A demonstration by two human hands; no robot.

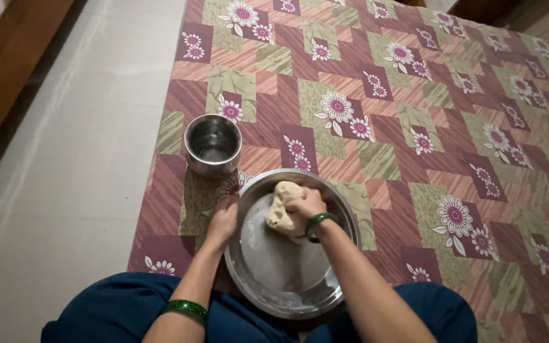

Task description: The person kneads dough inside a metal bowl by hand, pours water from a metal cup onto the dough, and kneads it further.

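Head view, looking down: one lump of dough (pixel 283 208) sits in one wide steel pan (pixel 344 219) at lower centre. The right hand (pixel 306 204) presses down, clenched on the dough. The left hand (pixel 223 220) grips the pan's left rim. One small steel pot (pixel 213 145) stands upper left.

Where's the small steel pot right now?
In the head view, the small steel pot stands on the floral mat, up-left of the steel bowl, just beyond the left hand.
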